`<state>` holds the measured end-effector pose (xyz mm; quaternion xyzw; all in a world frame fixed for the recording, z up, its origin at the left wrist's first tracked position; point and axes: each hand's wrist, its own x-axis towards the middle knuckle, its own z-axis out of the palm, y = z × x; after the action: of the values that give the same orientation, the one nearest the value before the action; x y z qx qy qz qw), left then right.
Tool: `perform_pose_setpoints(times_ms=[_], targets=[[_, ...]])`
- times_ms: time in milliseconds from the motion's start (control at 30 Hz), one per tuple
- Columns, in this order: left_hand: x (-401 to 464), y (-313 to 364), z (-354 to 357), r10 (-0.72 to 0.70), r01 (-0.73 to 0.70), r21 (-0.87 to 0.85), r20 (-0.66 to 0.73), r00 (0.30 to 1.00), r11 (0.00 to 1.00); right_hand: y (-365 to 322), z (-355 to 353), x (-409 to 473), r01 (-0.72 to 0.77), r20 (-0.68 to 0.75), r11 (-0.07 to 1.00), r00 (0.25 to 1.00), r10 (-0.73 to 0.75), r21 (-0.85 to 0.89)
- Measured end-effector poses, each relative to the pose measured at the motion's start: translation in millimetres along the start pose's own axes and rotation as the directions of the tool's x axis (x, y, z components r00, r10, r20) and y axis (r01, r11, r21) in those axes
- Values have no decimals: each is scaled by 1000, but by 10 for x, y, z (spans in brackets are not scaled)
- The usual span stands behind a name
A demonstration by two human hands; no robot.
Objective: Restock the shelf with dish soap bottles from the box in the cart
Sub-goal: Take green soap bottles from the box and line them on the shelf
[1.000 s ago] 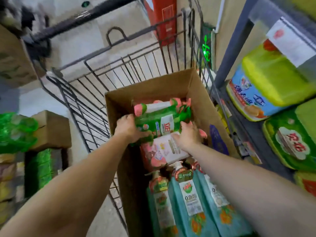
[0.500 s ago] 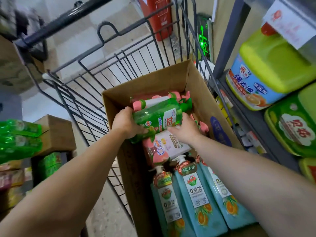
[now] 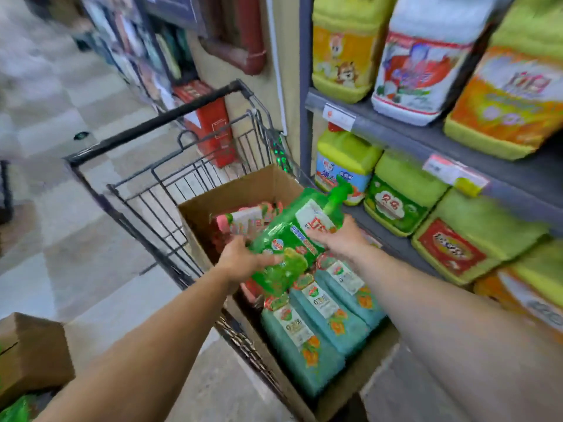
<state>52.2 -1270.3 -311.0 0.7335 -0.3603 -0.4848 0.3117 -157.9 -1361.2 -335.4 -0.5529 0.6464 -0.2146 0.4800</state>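
Observation:
A green dish soap bottle [image 3: 292, 236] with a pump top is held tilted above the cardboard box [image 3: 231, 193] in the wire cart [image 3: 158, 178]. My left hand [image 3: 240, 260] grips its lower end. My right hand [image 3: 341, 239] holds its upper side near the label, the pump pointing toward the shelf [image 3: 396, 129] on the right. Still in the box lie pink bottles [image 3: 240, 220] at the far end and three teal pump bottles [image 3: 320, 324] at the near end.
The shelf on the right carries large yellow, white and green detergent jugs [image 3: 399, 196] on two levels, with price tags on its edge. A red box [image 3: 210, 123] stands beyond the cart. Another cardboard box [image 3: 30, 354] sits at lower left on the tiled floor.
Both hands have lifted the green bottle out of the box and swung it up and right toward the shelf. The view has turned to take in more of the shelf.

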Motion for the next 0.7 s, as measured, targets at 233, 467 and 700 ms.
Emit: perform_pose_setpoints(times_ms=[233,467,700], targets=[[-624,452,1067,201,-276,207,322,925,939,455,-1298,-1171,47,-341,986,940,9,158],[-1641,846,2788,295,-551,241,642,708,799,1815,-2741,-2441,56,-635,971,765,107,232],[-3780,686,5059,226,-654,97,892,391,750,3038,-4132,-4999,-54,-836,965,488,249,256]])
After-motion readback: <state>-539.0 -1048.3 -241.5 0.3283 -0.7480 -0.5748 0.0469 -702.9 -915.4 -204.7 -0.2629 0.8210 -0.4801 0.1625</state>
